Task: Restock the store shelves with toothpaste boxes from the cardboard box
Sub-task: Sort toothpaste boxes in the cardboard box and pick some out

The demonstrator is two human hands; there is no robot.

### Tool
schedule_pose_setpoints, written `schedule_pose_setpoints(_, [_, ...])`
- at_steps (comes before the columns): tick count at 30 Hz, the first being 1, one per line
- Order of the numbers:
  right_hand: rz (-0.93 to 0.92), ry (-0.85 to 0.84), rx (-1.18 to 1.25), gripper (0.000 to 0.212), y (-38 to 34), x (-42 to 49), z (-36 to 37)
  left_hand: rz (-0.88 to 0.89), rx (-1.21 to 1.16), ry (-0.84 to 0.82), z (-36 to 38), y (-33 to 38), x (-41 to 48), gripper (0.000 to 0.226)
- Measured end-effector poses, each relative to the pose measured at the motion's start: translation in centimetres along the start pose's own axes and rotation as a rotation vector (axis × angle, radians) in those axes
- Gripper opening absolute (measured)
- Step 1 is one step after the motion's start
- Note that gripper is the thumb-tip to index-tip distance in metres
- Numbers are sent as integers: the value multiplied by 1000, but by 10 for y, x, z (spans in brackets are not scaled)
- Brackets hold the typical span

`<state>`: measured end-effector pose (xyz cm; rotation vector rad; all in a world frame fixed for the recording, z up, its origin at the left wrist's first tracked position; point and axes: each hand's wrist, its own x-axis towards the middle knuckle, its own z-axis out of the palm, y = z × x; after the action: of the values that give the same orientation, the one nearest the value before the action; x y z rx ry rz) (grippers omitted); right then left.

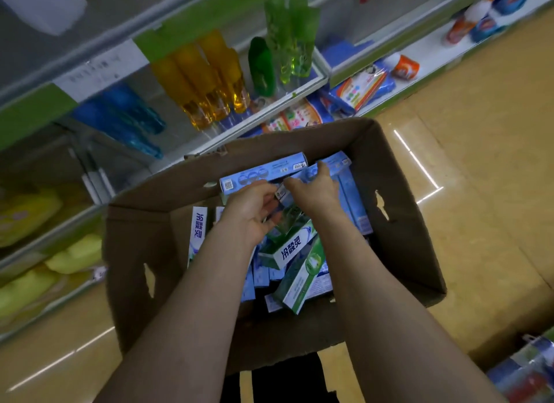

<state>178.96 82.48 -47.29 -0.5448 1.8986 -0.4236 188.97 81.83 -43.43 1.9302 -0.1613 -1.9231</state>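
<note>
- at the far left, white metal store shelves point(209, 138) carry soft yellow packs point(75, 252), blue plastic bottles point(126, 117), amber bottles point(209, 81) and green bottles point(287, 33); no toothpaste box shows among them.
- in front of the shelves stands an open brown cardboard box point(398, 174), with both forearms reaching down into it.
- left hand point(253, 210) curls its fingers on the near edge of a long pale-blue toothpaste box point(263, 171) that lies along the cardboard box's far wall.
- right hand point(314, 186), just beside the left, hooks its fingers over a second pale-blue toothpaste box point(337, 162).
- under the hands the cardboard box holds a loose jumble: more blue boxes standing on end, and green-and-white toothpaste boxes point(295, 246) lying tilted on top.
- the step in hand looks like picking stock out of the pile, with shelving not yet begun. next, the gripped boxes need lifting clear of the jumble and a shelf spot chosen; i cannot tell which spot.
</note>
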Motion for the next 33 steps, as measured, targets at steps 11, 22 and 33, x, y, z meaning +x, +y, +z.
schedule_pose_setpoints(11, [43,15,-208,79,-2,25,16,-11,41,-28,7,-9,31,13])
schedule_pose_setpoints(22, [38,210,183,51,25,-16,-31,-70,63,-104,35,-16,5,14])
schedule_pose_setpoints(33, [-51,145,483,38,32,-101,-76,-74,39,-271,62,-21,-37,21])
